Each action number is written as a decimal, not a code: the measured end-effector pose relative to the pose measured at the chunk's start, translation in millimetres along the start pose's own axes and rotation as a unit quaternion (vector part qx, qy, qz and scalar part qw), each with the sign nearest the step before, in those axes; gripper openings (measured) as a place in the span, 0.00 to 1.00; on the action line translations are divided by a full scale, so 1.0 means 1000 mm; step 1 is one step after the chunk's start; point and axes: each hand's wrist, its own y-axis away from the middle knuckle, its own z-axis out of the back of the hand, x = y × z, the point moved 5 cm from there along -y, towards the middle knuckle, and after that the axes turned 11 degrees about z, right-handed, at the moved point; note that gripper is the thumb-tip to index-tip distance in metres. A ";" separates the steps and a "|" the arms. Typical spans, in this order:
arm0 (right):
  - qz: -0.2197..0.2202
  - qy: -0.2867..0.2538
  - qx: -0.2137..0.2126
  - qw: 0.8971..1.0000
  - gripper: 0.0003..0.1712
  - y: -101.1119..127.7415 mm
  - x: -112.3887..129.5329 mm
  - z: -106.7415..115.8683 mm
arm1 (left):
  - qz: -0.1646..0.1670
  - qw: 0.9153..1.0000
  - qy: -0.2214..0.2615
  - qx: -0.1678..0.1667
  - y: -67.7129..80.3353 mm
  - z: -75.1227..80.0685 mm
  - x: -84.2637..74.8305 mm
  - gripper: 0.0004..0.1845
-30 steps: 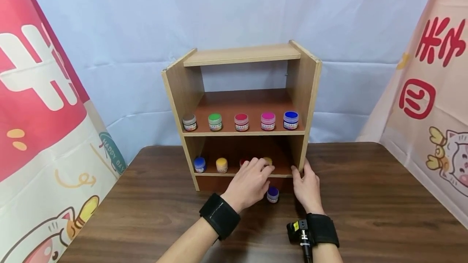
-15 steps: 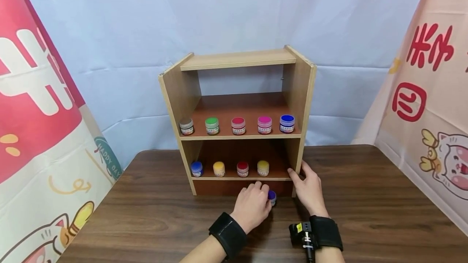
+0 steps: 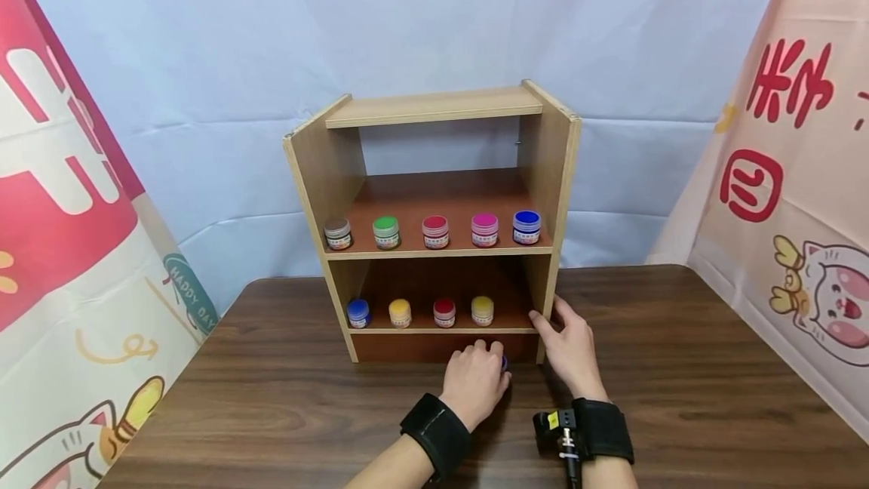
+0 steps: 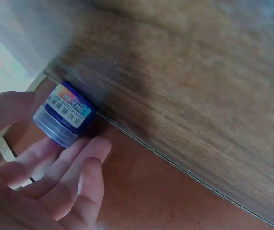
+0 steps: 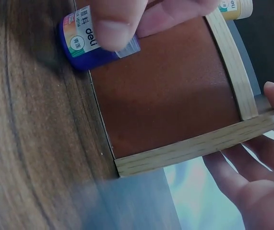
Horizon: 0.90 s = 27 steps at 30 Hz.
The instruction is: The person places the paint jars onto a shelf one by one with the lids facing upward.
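Note:
A small paint jar (image 4: 69, 112) with dark blue paint and a printed label stands on the table at the foot of the wooden shelf unit (image 3: 434, 253). My left hand (image 3: 473, 385) holds it between thumb and fingers, hiding most of it in the head view. In the right wrist view the left thumb overlaps the label of the blue jar (image 5: 81, 43). My right hand (image 3: 572, 347) grips the front edge of the unit's right side panel (image 5: 189, 143), thumb inside and fingers outside.
On the upper shelf stand several jars: grey, green, red, pink (image 3: 485, 230) and blue (image 3: 526, 227). The lower shelf bears blue (image 3: 358, 313), orange-yellow (image 3: 400, 313), red (image 3: 444, 313) and yellow (image 3: 483, 311) jars. Printed cloths hang at both sides.
My left hand has come down from the lower shelf, where the yellow jar now stands uncovered, to the blue jar on the table. My right hand keeps its grip on the side panel.

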 end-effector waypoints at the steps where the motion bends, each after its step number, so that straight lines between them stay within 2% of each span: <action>1: -0.001 0.000 0.001 1.000 0.30 0.000 0.000 0.000 | -0.001 1.000 0.002 -0.001 0.000 0.000 0.000 0.15; 13: 0.004 0.007 -0.003 1.000 0.29 -0.001 0.000 0.002 | -0.011 0.998 0.048 0.041 -0.001 0.000 0.002 0.12; 21: 0.006 0.011 -0.009 1.000 0.28 -0.003 0.001 0.004 | -0.041 0.996 0.071 0.041 0.007 0.009 0.003 0.11; 27: -0.002 0.013 -0.003 1.000 0.29 -0.001 0.000 0.002 | -0.037 0.991 0.102 0.082 0.014 0.010 0.008 0.10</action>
